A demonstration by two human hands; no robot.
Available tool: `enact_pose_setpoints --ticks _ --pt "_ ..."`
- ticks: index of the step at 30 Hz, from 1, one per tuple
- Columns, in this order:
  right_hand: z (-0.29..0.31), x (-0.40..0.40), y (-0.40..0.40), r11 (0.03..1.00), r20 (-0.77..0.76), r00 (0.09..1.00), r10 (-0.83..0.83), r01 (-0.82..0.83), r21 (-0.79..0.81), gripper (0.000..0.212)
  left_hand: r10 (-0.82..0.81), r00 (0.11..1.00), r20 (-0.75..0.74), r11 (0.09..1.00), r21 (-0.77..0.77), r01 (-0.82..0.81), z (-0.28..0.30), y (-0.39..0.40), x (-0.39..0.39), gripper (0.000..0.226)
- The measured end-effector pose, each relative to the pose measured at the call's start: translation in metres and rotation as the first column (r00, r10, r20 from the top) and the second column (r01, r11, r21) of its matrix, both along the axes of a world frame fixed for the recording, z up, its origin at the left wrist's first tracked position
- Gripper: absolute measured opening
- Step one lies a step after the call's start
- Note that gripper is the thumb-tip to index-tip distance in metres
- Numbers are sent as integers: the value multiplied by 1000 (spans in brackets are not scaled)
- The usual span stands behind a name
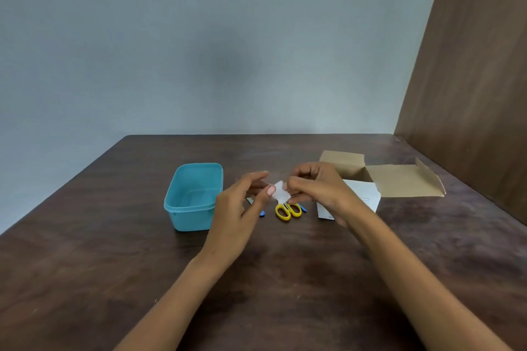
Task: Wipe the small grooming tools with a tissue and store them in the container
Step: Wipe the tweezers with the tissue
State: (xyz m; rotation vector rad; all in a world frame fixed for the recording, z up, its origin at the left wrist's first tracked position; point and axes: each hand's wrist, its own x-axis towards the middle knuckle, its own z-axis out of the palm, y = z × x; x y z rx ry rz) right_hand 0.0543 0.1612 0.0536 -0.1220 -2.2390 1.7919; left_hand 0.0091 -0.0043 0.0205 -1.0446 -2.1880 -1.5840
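A person's 2 hands meet above the middle of a dark wood counter (285, 279), working a small piece of white tissue (281, 193) between them, held clear of the surface where both sets of fingers can reach it. The left hand (242, 205) pinches the tissue's 9 o'clock edge between thumb and forefinger, its other fingers loosely curled; the right hand (316, 188) closes its fingertips on the 3 o'clock side, fingers bent over the top. The tissue looks to be folded or bunched for wiping, though whether any tool is wrapped inside it cannot be told.

Directly below the hands, at 6 o'clock from the tissue, lie the yellow-handled scissors (288, 210) flat on the counter, handles toward the person, apparently waiting their turn. A blue-tipped tool (261, 213) rests just beside them at 9 o'clock, mostly hidden by the left hand, and another blue tip (304, 210) shows at the scissors' 3 o'clock; what these are is too small to tell.

The teal container (194, 196) stands open and lidless at 9 o'clock from the hands, near enough for a short reach, and nothing can be seen inside it. At 3 o'clock a white cardboard box (362, 194) sits with its brown flaps thrown open, partly behind the right hand. By this layout the storing has not yet begun, and the wiping seems at most just under way
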Motion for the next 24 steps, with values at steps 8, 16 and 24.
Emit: enact_pose_setpoints --ticks 8,16,24 --pt "-14 -1 -13 999 -79 996 38 -40 -21 16 95 995 34 991 95 -98 -4 1 -5 16" --pt "-21 3 -18 989 -86 994 65 -76 -130 15 89 992 88 991 88 -97 -3 -3 -9 13" --pt "-34 -10 -12 944 -132 963 -235 258 205 12 204 971 128 966 -184 -179 -10 -9 -21 22"
